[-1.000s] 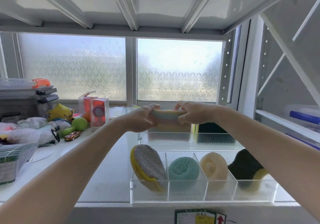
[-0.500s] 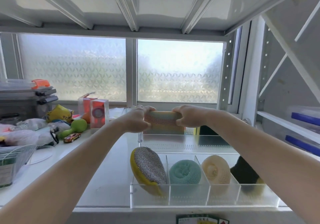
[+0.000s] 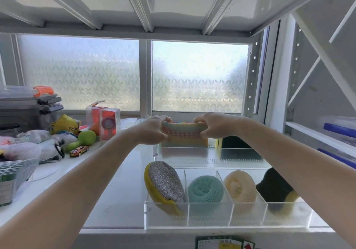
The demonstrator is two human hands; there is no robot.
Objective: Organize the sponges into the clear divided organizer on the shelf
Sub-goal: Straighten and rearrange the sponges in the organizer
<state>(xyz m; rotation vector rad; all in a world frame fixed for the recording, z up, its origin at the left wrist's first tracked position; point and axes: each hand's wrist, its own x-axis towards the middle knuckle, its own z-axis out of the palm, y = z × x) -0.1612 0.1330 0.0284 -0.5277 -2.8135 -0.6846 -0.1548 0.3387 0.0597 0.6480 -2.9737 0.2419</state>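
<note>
Your left hand (image 3: pixel 154 130) and right hand (image 3: pixel 213 127) pinch the striped sponge (image 3: pixel 184 134) at mid-frame, fingers curled, standing it edgewise to fit the organizer (image 3: pixel 212 218).

Organizer (image 3: pixel 227 218): clear, glossy, smooth plastic. Held sponge (image 3: pixel 184 135): soft foam under coarse multicoloured mesh. Lower-left scrubber (image 3: pixel 165 183): shiny metallic weave on yellow foam. Teal pad (image 3: pixel 205 189) and cream pad (image 3: pixel 239 186): rough knitted netting. Black sponge (image 3: pixel 273 188): matt, fibrous. Shelf (image 3: pixel 119 187): smooth, semi-gloss white. Window (image 3: pixel 198 79): frosted, patterned glass.
</note>
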